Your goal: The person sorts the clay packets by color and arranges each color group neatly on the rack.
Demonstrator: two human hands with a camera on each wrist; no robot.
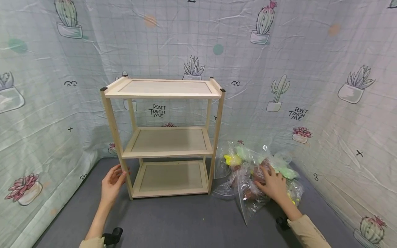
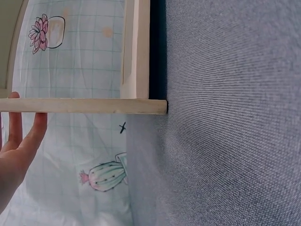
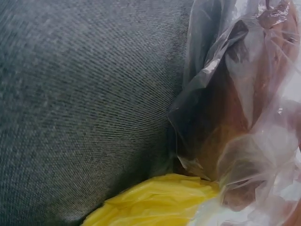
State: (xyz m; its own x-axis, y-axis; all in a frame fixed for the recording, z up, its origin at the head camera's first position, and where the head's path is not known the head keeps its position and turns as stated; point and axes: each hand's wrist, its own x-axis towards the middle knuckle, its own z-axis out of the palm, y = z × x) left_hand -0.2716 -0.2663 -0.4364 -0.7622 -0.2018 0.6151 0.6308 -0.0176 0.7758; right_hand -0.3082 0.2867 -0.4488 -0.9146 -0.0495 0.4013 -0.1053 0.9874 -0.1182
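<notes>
grey ribbed surface (image 1: 186, 224) bearing shelf (image 1: 169, 140), bags (image 1: 243, 203) | cactus-print sheeting (image 1: 161, 44) behind

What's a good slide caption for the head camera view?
A left hand at a front leg of a three-tier wooden shelf, a right hand on clear plastic bags.

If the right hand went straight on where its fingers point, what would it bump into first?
Probably the clear plastic bags: the right hand appears to rest on them, though the head view leaves exact depth unclear.
</notes>
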